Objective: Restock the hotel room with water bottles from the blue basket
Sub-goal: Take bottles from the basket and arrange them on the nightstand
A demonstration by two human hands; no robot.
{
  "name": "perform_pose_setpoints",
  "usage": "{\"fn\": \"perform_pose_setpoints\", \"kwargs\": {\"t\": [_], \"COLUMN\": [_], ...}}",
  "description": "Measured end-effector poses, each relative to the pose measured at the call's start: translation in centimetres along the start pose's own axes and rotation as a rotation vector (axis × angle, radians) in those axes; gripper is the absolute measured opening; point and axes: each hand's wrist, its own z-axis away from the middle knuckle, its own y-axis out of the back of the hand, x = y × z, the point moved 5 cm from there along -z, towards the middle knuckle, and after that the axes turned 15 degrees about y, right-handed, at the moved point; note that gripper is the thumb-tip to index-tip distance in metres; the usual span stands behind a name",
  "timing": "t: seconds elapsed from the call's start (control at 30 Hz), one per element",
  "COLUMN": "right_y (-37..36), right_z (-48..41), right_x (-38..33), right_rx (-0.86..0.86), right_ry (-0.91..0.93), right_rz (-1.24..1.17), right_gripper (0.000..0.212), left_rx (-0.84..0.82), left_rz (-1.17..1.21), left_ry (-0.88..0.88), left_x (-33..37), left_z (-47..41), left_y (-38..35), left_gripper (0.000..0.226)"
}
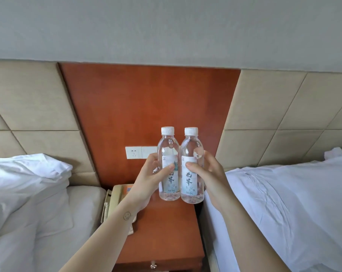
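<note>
Two clear water bottles with white caps and pale labels stand upright side by side above the wooden nightstand (pixel 166 232). My left hand (pixel 148 185) grips the left bottle (pixel 168 152) around its label. My right hand (pixel 211 179) grips the right bottle (pixel 191 154) the same way. The two bottles touch each other. Whether their bases rest on the nightstand top or hover just over it I cannot tell. The blue basket is not in view.
A beige telephone (pixel 115 197) sits on the nightstand's left side, partly under my left wrist. A white wall socket (pixel 133 152) is on the red-brown panel behind. Beds with white linen flank the nightstand, left bed (pixel 29 193) and right bed (pixel 283 203).
</note>
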Motion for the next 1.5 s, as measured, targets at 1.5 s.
{"fn": "perform_pose_setpoints", "kwargs": {"t": [1.5], "right_y": [5.6], "right_z": [-9.8], "right_x": [59.0], "right_rx": [0.092], "right_ry": [0.368], "right_rz": [0.224], "right_gripper": [0.061], "left_rx": [0.872], "left_rz": [-0.394], "left_ry": [-0.399], "left_x": [-43.1], "left_z": [-28.6], "left_y": [16.1], "left_gripper": [0.069]}}
